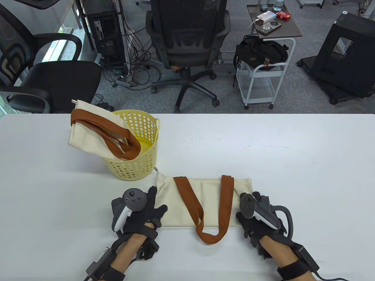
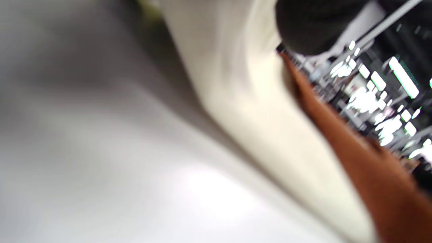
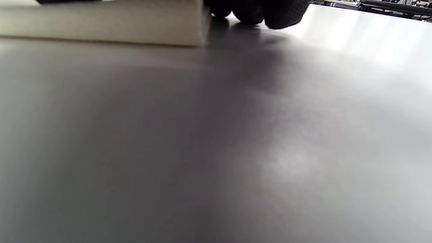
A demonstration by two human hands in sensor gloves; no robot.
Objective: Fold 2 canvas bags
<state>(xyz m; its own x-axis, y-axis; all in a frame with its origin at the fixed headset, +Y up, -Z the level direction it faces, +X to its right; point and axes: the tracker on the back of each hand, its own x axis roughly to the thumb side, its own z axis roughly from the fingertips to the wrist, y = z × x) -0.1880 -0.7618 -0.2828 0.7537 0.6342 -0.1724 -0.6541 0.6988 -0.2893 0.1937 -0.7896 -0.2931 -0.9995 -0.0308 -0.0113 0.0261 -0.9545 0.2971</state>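
A cream canvas bag (image 1: 205,202) lies flat on the white table (image 1: 293,152), folded into a wide band, just in front of the yellow basket (image 1: 143,164) and a little to its right. Its two rust-brown straps (image 1: 225,205) run across the cloth toward the person and meet in a loop that hangs past the near edge onto the bare table.

The left hand (image 1: 140,213) rests at the bag's left end, the end nearer the basket. Its fingers (image 1: 159,210) are spread wide and lie on or against the cloth edge; it grips nothing that I can see. The left wrist view is badly blurred, showing only cream cloth (image 2: 256,111), a brown strap (image 2: 371,175) and a dark fingertip (image 2: 310,27) above.

The right hand (image 1: 257,216) sits at the bag's right end, the end farther from the basket, mostly hidden under its tracker, so from above I cannot tell how its fingers lie. In the right wrist view the gloved fingertips (image 3: 270,15) come down to the table right beside the thick folded edge of the bag (image 3: 118,23); whether they pinch it I cannot tell.

A second bag (image 1: 93,128), same cream cloth with brown straps, slumps half in the basket, draped over its far left rim, straps trailing down inside.
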